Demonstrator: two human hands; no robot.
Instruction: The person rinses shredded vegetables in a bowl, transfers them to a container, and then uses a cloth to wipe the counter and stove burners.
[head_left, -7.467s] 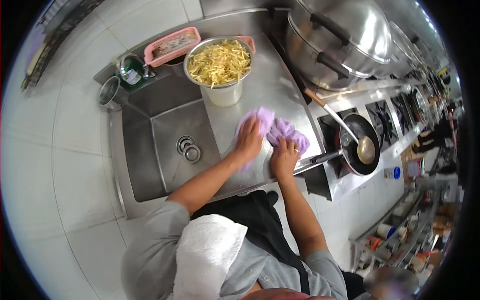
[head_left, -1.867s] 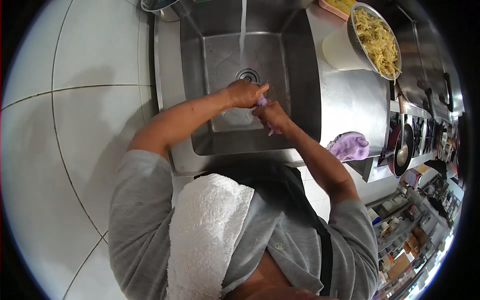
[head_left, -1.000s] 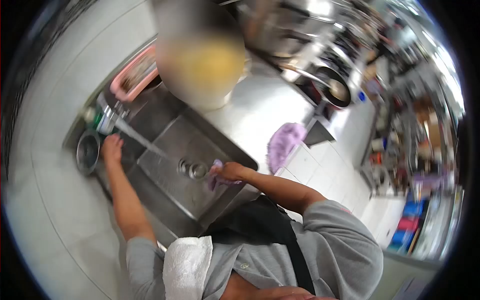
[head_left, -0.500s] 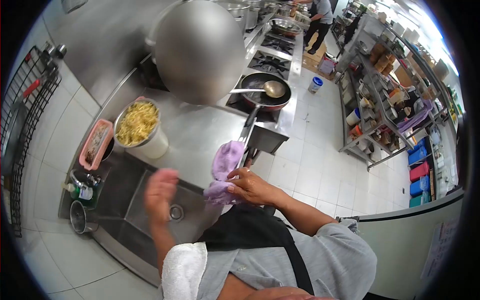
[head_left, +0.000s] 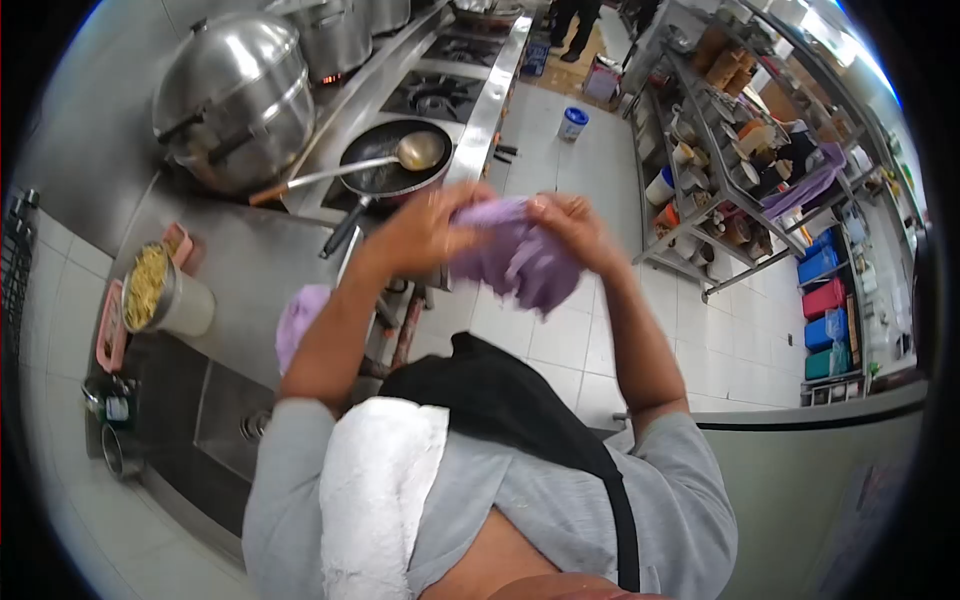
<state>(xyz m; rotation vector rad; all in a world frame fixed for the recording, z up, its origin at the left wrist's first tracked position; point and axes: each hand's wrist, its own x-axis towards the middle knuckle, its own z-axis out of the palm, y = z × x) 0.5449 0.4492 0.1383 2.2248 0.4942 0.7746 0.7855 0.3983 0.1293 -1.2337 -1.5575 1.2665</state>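
My left hand (head_left: 418, 232) and my right hand (head_left: 570, 224) are both raised in front of me, each gripping one side of a wet purple cloth (head_left: 515, 258) that hangs bunched between them above the tiled floor. A second purple cloth (head_left: 296, 320) lies on the steel counter (head_left: 245, 270) by my left elbow. The sink (head_left: 215, 415) sits low at the left, partly hidden by my arm.
A steel bowl of yellow shredded food (head_left: 150, 288) stands on a white tub. A black pan with a ladle (head_left: 395, 165) rests on the stove, a large lidded steel pot (head_left: 235, 95) behind it. Storage racks (head_left: 740, 120) line the right. Another person's legs (head_left: 575, 15) show far down the aisle.
I have turned away from the sink. My left hand joined my right on the purple cloth, and both lifted it up off the counter edge to chest height.
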